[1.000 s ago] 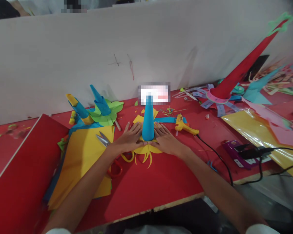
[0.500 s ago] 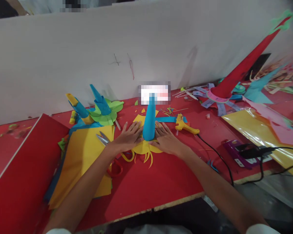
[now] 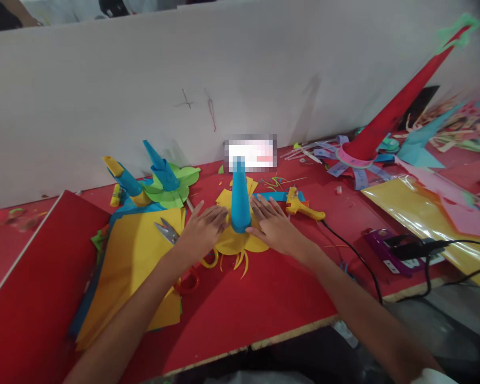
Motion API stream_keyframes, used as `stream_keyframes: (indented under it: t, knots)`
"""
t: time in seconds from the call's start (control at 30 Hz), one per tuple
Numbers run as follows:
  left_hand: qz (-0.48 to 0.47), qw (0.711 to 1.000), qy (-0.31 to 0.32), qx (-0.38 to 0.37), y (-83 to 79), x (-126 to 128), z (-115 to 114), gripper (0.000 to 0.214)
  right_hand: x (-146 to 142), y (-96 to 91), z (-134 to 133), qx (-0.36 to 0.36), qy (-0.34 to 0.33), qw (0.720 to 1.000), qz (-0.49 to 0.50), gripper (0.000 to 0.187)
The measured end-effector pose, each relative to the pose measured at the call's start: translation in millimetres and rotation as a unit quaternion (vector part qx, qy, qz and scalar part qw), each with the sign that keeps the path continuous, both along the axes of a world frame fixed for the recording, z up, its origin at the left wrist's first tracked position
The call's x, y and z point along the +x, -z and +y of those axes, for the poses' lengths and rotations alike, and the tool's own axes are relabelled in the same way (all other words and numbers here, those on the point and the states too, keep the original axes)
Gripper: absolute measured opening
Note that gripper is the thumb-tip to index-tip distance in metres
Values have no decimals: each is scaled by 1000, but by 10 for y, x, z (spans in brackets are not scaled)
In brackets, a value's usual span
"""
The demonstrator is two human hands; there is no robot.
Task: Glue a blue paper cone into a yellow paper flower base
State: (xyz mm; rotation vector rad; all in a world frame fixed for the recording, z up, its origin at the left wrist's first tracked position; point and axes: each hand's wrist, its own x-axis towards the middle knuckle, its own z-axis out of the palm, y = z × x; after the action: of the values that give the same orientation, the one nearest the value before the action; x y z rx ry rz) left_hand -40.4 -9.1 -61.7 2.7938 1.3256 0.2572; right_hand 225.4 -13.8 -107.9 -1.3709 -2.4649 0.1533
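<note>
A blue paper cone (image 3: 239,200) stands upright on a yellow cut-paper shape (image 3: 237,244) on the red table (image 3: 260,298). My left hand (image 3: 202,230) lies flat with fingers spread on the yellow shape, touching the cone's base from the left. On the other side, my right hand (image 3: 274,228) presses flat against the base, fingers stretched out. Neither hand holds anything.
Scissors (image 3: 168,234) lie on yellow sheets (image 3: 136,266) at the left. A yellow glue gun (image 3: 302,208) with a black cord (image 3: 356,258) lies right of the cone. Blue cones on green paper (image 3: 164,178) stand behind. A tall red cone (image 3: 388,114), coloured papers and a white wall fill the back.
The cone leaned to the right and now stands nearly straight, tipped slightly left. Both hands stayed flat at its base; the view shifted a little.
</note>
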Motion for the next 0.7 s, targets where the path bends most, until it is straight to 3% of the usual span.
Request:
stream_keyframes:
  t: [0.13, 0.27, 0.57, 0.7]
  knots:
    - [-46, 995, 11, 87, 179, 3, -237, 38, 104, -36, -185, 25, -22, 999, -9, 73]
    - [-39, 994, 28, 96, 316, -41, -327, 40, 140, 48, -369, 15, -51, 998, -21, 72]
    - [-33, 997, 31, 55, 314, -47, -316, 38, 108, 99, -422, 15, -49, 999, -17, 70]
    - [-47, 993, 68, 89, 310, -75, -318, 36, 183, 44, -390, 50, -66, 996, 13, 47]
